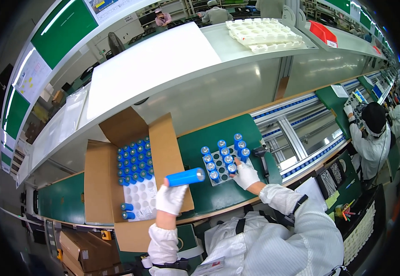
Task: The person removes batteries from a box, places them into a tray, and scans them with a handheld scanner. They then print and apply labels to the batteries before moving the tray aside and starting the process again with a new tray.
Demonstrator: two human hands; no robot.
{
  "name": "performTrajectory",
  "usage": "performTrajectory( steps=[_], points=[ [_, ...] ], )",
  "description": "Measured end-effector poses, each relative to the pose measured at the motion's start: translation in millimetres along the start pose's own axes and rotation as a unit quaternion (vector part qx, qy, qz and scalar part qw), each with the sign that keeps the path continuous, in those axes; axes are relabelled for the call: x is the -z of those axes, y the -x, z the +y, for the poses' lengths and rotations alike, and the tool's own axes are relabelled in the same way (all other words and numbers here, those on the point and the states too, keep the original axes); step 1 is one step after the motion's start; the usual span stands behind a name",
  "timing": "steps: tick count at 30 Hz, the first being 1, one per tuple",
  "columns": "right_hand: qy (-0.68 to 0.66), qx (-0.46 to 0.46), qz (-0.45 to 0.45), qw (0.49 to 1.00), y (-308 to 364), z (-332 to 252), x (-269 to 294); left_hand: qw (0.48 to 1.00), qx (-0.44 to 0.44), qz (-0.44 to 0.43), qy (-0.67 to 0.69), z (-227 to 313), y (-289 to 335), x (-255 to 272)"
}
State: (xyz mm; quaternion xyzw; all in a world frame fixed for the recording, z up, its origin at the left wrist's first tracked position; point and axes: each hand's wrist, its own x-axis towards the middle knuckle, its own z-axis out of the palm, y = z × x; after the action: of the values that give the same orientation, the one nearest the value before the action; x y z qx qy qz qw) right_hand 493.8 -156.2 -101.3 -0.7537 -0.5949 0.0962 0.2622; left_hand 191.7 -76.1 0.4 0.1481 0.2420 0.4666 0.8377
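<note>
In the left hand (170, 198), one blue cylinder (185, 177) is being gripped sideways, while at the fingertips of the right hand (247, 175), whose grip I cannot tell, one partly filled grey holder (223, 178) on the green surface (191, 152) is carrying eleven visible upright cylinders (225, 151), some holes remaining empty. Left of the left hand, one open carton (100, 184) is holding roughly thirty more, beside many empty divider sockets (140, 198).

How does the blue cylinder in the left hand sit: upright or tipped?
Tipped: the blue cylinder lies nearly crosswise in the left hand, its long side showing and one round end facing right.
</note>
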Motion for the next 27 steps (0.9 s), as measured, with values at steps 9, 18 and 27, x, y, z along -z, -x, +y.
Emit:
performTrajectory(
  steps=[9,18,27],
  points=[
    [-0.395,0.107,-0.038,0.912,-0.4,-74.3,108.8,0.993,0.115,-0.015,0.019,-79.0,-29.7,-33.4],
    [-0.702,-0.224,0.043,0.675,13.2,-26.0,68.0,0.989,0.056,-0.045,-0.130,-131.7,-16.8,-58.6],
    [-0.205,-0.056,0.144,0.966,14.3,66.1,46.3,0.555,-0.305,0.250,-0.732,52.6,7.6,-43.1]
  ],
)
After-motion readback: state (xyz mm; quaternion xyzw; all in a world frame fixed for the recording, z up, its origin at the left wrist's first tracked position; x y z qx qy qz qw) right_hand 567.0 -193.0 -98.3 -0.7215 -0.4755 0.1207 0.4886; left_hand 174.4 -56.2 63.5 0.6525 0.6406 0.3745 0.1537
